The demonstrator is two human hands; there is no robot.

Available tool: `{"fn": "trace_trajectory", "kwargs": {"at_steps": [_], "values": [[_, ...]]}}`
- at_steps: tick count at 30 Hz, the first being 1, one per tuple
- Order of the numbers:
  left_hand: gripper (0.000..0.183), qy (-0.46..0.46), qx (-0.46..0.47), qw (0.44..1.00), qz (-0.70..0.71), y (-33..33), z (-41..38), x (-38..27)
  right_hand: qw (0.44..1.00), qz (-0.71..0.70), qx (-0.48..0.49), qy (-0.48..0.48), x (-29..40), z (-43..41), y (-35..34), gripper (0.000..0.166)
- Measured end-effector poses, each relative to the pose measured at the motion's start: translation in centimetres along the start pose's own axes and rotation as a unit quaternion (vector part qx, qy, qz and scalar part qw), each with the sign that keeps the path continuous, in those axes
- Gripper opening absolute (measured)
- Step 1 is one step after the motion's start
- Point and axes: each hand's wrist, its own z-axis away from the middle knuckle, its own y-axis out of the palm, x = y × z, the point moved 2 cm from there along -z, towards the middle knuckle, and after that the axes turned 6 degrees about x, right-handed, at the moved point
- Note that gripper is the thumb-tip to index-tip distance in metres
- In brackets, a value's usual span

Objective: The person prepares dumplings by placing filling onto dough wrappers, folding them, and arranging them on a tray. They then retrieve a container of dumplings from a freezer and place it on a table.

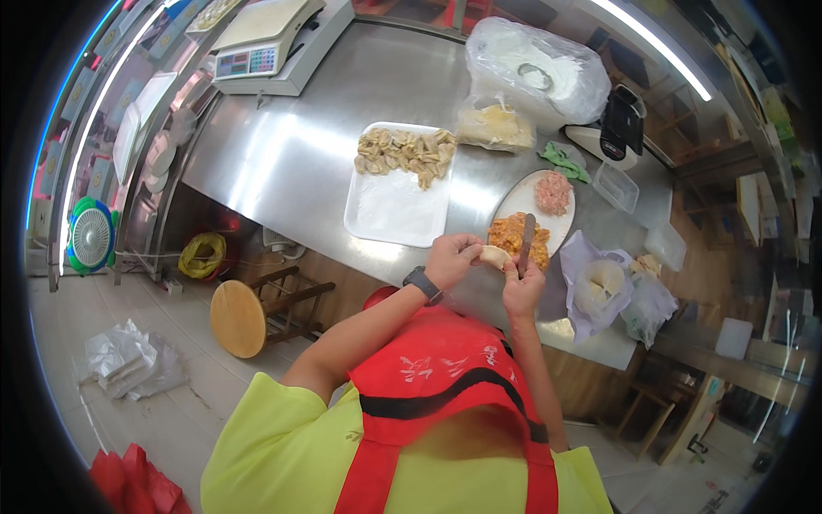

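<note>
Both hands meet over the near edge of a steel counter. My left hand (453, 257) pinches one end of a pale dumpling wrapper (496, 257), folded over. The fingertips of my right hand (523, 288) touch its other end and also grip a flat filling spatula (526, 241), which points away from me. Just beyond lies an oval white plate (514, 199) with orange-brown filling (517, 232) and a mound of pink minced meat (553, 192). To the left, a white tray (398, 209) carries rows of folded dumplings (404, 151) at its far end. Whether the wrapper holds filling is hidden.
Round wrappers (600, 286) sit in a plastic bag at the right. Behind the plate are a green cloth (564, 160), a clear container (615, 186), a bagged yellowish block (494, 127) and a large bag of flour (539, 70). A weighing scale (257, 58) stands far left.
</note>
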Motion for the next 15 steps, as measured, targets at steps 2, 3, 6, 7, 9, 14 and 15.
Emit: {"fn": "trace_trajectory", "kwargs": {"at_steps": [2,3,6,7,9,14,15], "values": [[0.014,0.000,-0.020,1.000,0.004,-1.5,0.2,0.4,0.999,-0.029,0.020,0.021,0.4,0.4,1.5,0.008],[0.013,-0.001,-0.026,1.000,0.007,-2.3,0.3,0.2,0.998,-0.047,0.028,0.031,0.4,0.7,2.2,0.009],[0.012,0.000,-0.035,0.999,-0.023,-7.2,0.5,0.4,0.989,-0.124,0.053,0.058,-1.3,1.4,3.8,0.012],[0.012,0.000,-0.037,0.999,-0.036,-9.6,0.3,0.8,0.986,-0.132,0.060,0.081,-1.3,1.6,3.9,0.013],[0.012,-0.034,-0.015,0.992,-0.123,-16.1,-0.6,1.4,0.978,-0.149,0.069,0.129,-1.3,2.2,3.5,0.016],[0.011,-0.038,0.078,0.891,-0.445,-27.8,-4.1,1.1,0.975,-0.152,0.040,0.157,-3.4,4.7,3.3,0.018],[0.011,-0.024,0.104,0.856,-0.505,-29.0,-4.9,1.4,0.975,-0.144,0.035,0.163,-3.6,5.1,3.5,0.016]]}}
